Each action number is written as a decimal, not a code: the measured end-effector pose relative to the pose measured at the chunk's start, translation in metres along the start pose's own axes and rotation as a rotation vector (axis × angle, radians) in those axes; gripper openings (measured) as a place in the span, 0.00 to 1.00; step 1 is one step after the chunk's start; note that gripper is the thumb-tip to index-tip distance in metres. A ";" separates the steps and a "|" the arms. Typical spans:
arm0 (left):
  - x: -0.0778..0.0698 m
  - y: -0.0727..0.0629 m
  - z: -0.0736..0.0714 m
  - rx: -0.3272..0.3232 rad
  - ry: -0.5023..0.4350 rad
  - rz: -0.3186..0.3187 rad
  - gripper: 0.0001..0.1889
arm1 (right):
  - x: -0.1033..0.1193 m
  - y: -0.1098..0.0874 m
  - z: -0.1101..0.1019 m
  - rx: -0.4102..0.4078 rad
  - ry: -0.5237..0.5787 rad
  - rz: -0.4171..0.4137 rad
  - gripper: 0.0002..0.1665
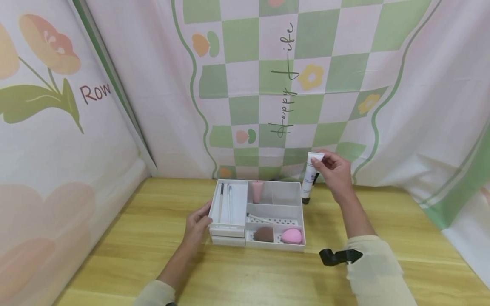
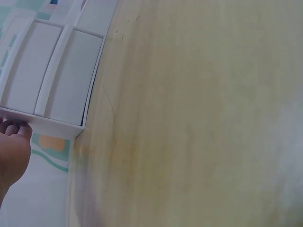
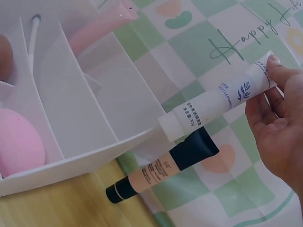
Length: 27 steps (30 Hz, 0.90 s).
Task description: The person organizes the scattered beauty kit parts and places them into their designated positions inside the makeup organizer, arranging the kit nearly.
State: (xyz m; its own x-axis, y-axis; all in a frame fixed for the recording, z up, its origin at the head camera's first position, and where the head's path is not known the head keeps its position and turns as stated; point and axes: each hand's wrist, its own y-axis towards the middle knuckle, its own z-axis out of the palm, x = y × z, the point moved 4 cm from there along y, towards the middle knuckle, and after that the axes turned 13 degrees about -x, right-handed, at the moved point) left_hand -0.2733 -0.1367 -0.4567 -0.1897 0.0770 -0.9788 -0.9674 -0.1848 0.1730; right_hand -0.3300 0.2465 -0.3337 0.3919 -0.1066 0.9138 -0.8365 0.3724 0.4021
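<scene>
A white storage box [image 1: 275,206] with compartments and small front drawers stands on the table. My left hand [image 1: 198,220] holds its left side near the front corner; in the left wrist view the fingers [image 2: 14,127] are bent against the side panel. My right hand [image 1: 337,174] pinches a white tube [image 1: 311,172] by its flat end, cap end down, just outside the box's right side. Beside that tube, a beige tube with black ends [image 3: 154,172] stands upright on its cap, close to the box wall; the head view mostly hides it.
The box holds a pink tube [image 1: 257,192], slim brushes [image 1: 221,202], another brush [image 1: 260,218], a brown sponge [image 1: 264,234] and a pink sponge [image 1: 292,236]. A patterned curtain [image 1: 279,106] hangs behind the wooden table [image 1: 164,204]. Another printed cloth [image 1: 57,170] hangs at left.
</scene>
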 end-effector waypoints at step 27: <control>0.001 0.001 -0.001 0.014 0.006 0.019 0.34 | -0.009 -0.012 0.034 0.089 -0.086 0.025 0.06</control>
State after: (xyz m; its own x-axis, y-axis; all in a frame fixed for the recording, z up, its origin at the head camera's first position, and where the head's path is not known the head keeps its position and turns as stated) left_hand -0.2739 -0.1379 -0.4576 -0.2068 0.0682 -0.9760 -0.9661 -0.1719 0.1927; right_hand -0.3364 0.2116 -0.3453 0.3393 -0.1779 0.9237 -0.8778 0.2932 0.3789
